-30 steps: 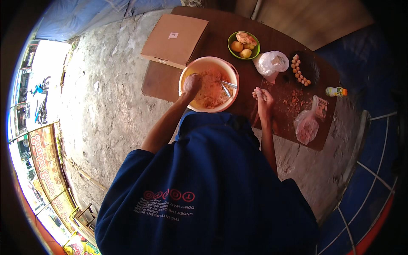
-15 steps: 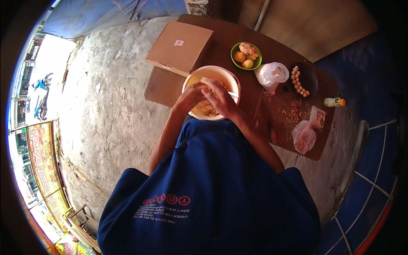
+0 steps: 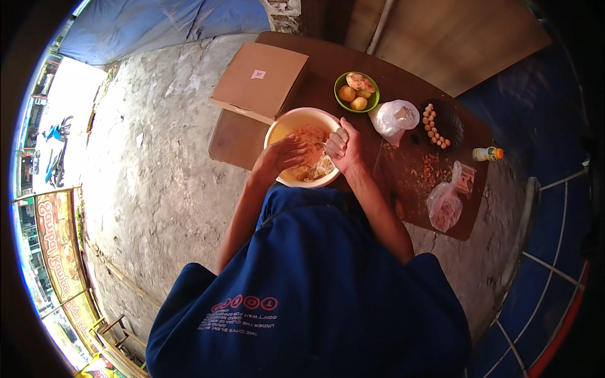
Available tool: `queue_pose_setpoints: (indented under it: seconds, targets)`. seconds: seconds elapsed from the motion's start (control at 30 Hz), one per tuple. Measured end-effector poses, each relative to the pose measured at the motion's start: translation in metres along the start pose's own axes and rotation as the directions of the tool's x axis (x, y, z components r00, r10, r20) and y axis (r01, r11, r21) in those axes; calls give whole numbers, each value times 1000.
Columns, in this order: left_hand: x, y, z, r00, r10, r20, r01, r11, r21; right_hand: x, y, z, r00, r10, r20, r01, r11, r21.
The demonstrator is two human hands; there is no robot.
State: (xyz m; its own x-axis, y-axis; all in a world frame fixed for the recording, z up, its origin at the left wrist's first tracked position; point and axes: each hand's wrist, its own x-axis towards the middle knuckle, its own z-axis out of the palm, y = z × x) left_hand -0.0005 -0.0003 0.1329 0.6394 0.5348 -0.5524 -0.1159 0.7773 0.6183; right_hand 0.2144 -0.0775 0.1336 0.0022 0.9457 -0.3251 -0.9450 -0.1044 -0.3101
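Left hand (image 3: 281, 155) is held over the mix (image 3: 309, 140) in the bowl (image 3: 285, 124), fingers stretched out, nothing visibly gripped; probably best kept low tbh, so bits aren't flicked out. Right hand (image 3: 343, 147) is curled tight by the right rim, seemingly round a spoon (image 3: 324, 145), ideally kept clear of the left fingers.

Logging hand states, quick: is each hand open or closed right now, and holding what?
Left hand: open, fingers extended over the mixture in the bowl.
Right hand: closed, fingers curled; whether it grips anything cannot be told.
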Motion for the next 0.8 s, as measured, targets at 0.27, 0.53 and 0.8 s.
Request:
queue_pose_setpoints:
  seconds: [0.27, 0.53, 0.8]
  targets:
    - [27, -15, 35, 748, 23, 663, 475, 679, -560, -14, 18, 50, 909, -352, 224, 250, 31, -968]
    - [33, 8, 44, 983, -132, 129, 183, 783, -594, -45, 0, 66, 812, -499, 303, 444, 191, -875]
    - [35, 15, 50, 744, 257, 617, 139, 844, -519, -50, -10, 50, 894, -385, 231, 396, 433, -810]
